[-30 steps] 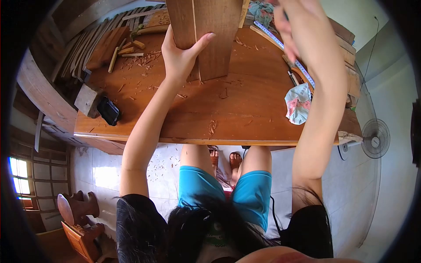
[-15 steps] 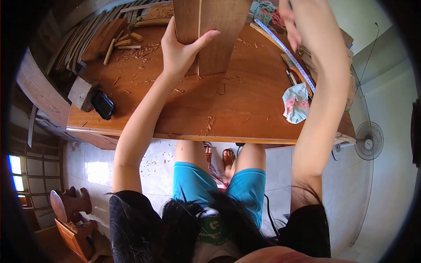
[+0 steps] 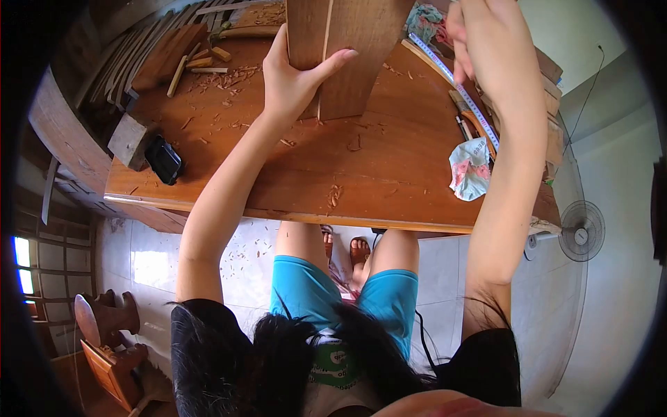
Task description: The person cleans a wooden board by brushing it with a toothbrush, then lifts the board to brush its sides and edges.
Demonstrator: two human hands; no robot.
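Observation:
My left hand (image 3: 295,80) grips the left side of a brown wooden board (image 3: 358,59) standing tilted on the workbench. The thumb lies across the near face, over a pale vertical strip, and the other fingers are hidden behind. The board's upper end is cut off by the top of the view. My right hand (image 3: 464,45) is raised at the upper right, to the right of the board and apart from its visible part. Its fingers look curled, but whatever they may hold is hidden. Just below it lies a white measuring tape (image 3: 455,87).
Wood shavings (image 3: 236,80) litter the brown workbench (image 3: 278,181). Wood strips (image 3: 149,45) and a block (image 3: 128,144) lie at left, beside a black tray (image 3: 164,161). A crumpled plastic wrapper (image 3: 470,170) sits at right. A fan (image 3: 582,231) stands beyond the right edge.
The board and my left hand appear slightly further right and higher, partly because the view has shifted. My right hand's fingers look more curled than before.

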